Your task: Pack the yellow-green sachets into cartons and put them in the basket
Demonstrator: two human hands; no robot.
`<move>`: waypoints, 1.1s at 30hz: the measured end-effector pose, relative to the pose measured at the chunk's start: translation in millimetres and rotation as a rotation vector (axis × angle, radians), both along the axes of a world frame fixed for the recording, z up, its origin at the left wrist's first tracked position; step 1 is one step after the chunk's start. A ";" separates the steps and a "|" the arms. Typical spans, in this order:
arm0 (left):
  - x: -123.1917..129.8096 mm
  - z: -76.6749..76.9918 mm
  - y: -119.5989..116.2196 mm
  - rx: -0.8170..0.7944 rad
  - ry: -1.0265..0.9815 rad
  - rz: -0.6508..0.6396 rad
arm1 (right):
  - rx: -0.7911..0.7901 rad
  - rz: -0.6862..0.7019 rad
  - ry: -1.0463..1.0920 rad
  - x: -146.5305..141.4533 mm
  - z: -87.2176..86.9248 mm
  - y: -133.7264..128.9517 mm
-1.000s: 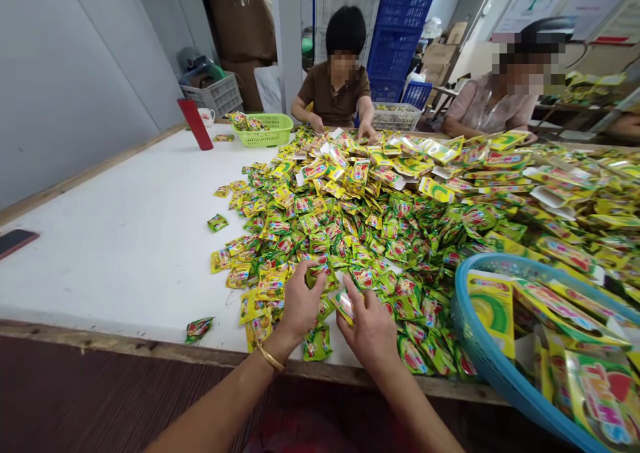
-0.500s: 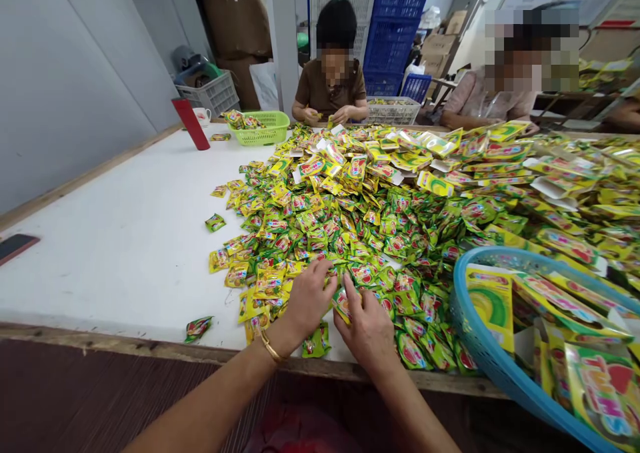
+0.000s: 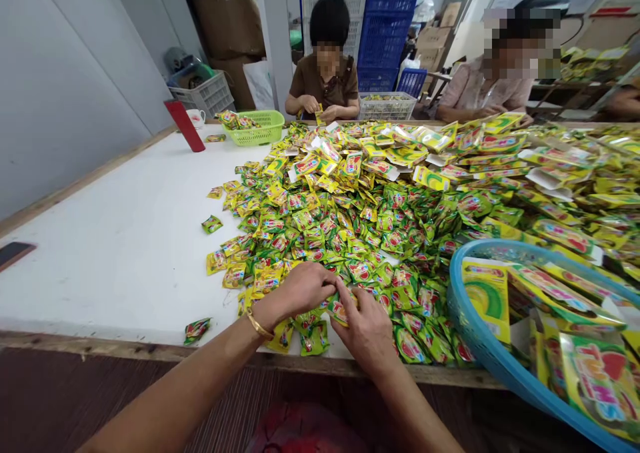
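Plainly, a dark phone (image 3: 16,255) is lying at the far left, close to the left edge of the white surface (image 3: 115,253), and a broad bare stretch is spreading rightward from it, giving room along the near edge. Farther back, a red container (image 3: 185,126) is standing beside a white mug (image 3: 196,117), and a green basket (image 3: 254,129) holding packets is sitting near the far edge. One loose packet (image 3: 197,330) is lying just inside the near edge, well apart from the heap of packets (image 3: 300,219), which is filling the middle.

At the heap's near side, the left hand (image 3: 311,285), wearing a gold bracelet (image 3: 260,326) at the wrist, is bending its fingers together at the far end of a small printed pack (image 3: 339,309); whether it is pinching anything, I cannot tell. To its right, the right hand (image 3: 365,326) is pinching that pack above the near edge. Little room is showing between the hands. Beyond, a co-worker in brown (image 3: 327,83) is sitting at the far edge. Rightmost, a blue basket (image 3: 463,306) full of cartons (image 3: 595,379) is jutting past the near edge.
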State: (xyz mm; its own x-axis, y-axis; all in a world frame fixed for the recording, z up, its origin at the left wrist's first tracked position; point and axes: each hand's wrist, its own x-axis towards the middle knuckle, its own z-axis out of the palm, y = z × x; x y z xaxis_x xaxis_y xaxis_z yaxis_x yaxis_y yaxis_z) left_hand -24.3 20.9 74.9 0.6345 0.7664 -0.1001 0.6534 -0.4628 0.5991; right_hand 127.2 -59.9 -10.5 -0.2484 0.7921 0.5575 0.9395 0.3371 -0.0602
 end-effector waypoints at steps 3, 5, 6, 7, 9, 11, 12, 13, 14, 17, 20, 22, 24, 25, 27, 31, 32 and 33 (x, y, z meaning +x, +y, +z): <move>-3.9 2.7 2.5 -0.220 -0.168 0.015 | 0.017 -0.022 0.042 2.1 -1.3 1.0; -8.7 2.3 2.4 -0.261 -0.260 0.103 | 0.016 -0.015 0.054 1.8 -0.7 2.0; -10.3 1.1 1.4 -0.219 -0.263 0.155 | 0.016 -0.006 0.052 1.0 -0.1 2.5; -10.8 -0.6 -0.3 -0.149 -0.242 0.193 | 0.015 0.008 0.048 0.0 0.4 2.9; -7.9 -5.2 -4.6 -0.003 -0.178 0.195 | 0.014 0.035 0.039 -1.7 1.0 3.6; -0.8 -10.1 -8.7 0.051 -0.163 0.173 | 0.005 0.044 0.042 -2.2 0.8 3.7; 3.4 -12.0 -10.4 0.029 -0.191 0.171 | 0.000 0.037 0.051 -1.9 0.5 3.7; 7.2 -13.2 -12.0 -0.017 -0.235 0.177 | -0.004 0.025 0.066 -1.3 0.2 3.5; 10.2 -13.6 -13.6 -0.071 -0.290 0.187 | -0.009 0.009 0.084 -0.8 0.1 3.3; 12.7 -12.5 -18.7 -0.137 -0.394 0.219 | -0.031 -0.025 0.121 -1.0 1.7 2.4; 9.8 -16.3 -18.3 -0.056 -0.331 0.293 | -0.043 -0.026 0.098 -3.2 4.3 2.9; 10.3 -23.3 -12.9 -0.112 -0.326 0.275 | -0.025 -0.020 0.070 -3.9 5.2 3.5; 13.9 -29.6 -6.5 -0.226 -0.389 0.193 | 0.007 -0.027 0.051 -3.7 5.3 3.1; 16.1 -30.9 -4.4 -0.266 -0.425 0.153 | 0.019 -0.035 0.046 -3.4 5.0 2.6; 19.2 -27.1 -4.3 -0.286 -0.460 0.095 | 0.022 -0.051 0.048 -2.9 4.7 1.3; 14.7 3.6 -20.6 -0.136 -0.407 0.056 | 0.065 -0.060 0.082 0.6 16.5 -3.2; 11.9 12.5 -25.6 -0.050 -0.405 0.080 | 0.088 -0.084 0.094 4.2 24.6 -5.8; 8.9 20.0 -29.7 0.044 -0.412 0.117 | 0.109 -0.124 0.102 10.1 34.7 -9.4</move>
